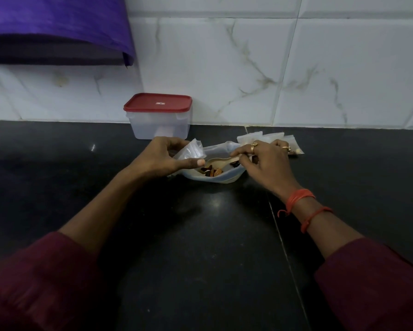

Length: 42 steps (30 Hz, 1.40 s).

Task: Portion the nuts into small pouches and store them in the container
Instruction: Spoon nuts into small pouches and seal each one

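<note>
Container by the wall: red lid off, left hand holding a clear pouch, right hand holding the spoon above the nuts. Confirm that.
One detail is wrong: the head view shows the container by the wall with its red lid on, not off. The rest stands: the left hand holds a clear pouch, and the right hand holds the spoon above the nuts.

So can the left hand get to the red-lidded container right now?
Probably yes: the container stands just behind the left hand with bare counter between, but that hand holds a pouch and the lid is on.
</note>
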### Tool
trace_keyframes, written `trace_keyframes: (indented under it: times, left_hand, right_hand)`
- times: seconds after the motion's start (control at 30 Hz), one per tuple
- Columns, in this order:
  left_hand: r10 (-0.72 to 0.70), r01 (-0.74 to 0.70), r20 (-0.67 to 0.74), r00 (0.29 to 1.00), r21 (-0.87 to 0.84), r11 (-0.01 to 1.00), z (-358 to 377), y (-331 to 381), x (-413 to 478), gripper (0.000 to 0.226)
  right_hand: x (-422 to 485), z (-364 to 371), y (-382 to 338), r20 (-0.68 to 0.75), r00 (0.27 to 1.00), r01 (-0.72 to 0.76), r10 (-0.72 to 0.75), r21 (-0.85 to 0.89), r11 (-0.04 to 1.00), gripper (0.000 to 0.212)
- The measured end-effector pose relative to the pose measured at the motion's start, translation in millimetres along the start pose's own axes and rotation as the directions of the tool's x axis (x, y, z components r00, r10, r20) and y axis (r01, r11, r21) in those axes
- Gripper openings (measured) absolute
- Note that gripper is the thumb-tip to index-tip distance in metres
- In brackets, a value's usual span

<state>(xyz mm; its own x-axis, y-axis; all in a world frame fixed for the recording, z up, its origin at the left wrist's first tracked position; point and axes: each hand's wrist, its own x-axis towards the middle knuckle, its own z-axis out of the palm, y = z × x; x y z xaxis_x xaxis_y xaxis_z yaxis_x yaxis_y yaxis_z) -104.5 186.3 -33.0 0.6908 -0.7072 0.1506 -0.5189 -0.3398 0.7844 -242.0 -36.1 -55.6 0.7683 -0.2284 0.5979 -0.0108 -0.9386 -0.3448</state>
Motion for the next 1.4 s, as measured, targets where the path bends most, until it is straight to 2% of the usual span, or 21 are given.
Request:
trace_keyframes:
  times: [0.13,0.37,0.73,0.9,1.0,1.1,1.27,1.4]
  left_hand:
    - [0.008,-0.008,0.0,1.0,-0.003,1.0,0,-1,0,0.078]
    - [0.006,-0.006,-0.008,1.0,0.018,1.0,-1,-1,1,0.079]
    - [-0.017,0.017,-0.014,1.0,0.033,0.999,1,0,1,0.077]
    - [-0.009,0.01,-0.03,1.0,0.048,0.999,-1,0,0,0.082]
    - [0.005,-0.003,-0.04,0.999,0.058,0.998,-2,-2,1,0.074]
    - [0.013,-0.01,-0.038,0.999,0.08,0.997,-2,-5,2,0.069]
    - [0.072,-0.062,-0.058,0.996,0.168,0.984,0,-6,-1,0.075]
    - [0.113,-0.091,-0.078,0.99,0.239,0.967,3,-5,-3,0.078]
  right_hand:
    - [1,2,-4,0.116,0.992,0.035,-0.041,0.051,0.998,0.023]
    - [1,1,-2,0.033,0.999,-0.015,0.016,-0.021,1.0,0.022]
    - [4,13,-11,0.133,0.985,-0.121,0.106,0.107,0.987,0.022]
    - [4,19,-11,0.085,0.971,-0.23,0.223,0.08,0.97,0.025]
    - [4,19,-12,0.077,0.951,-0.306,0.3,0.076,0.949,0.028]
    - [4,16,-11,0.069,0.93,-0.366,0.36,0.119,0.923,0.028]
    - [7,8,-10,0.02,0.893,-0.444,0.45,0.201,0.873,0.026]
    - [7,1,-17,-0.063,0.883,-0.429,0.466,0.295,0.854,0.026]
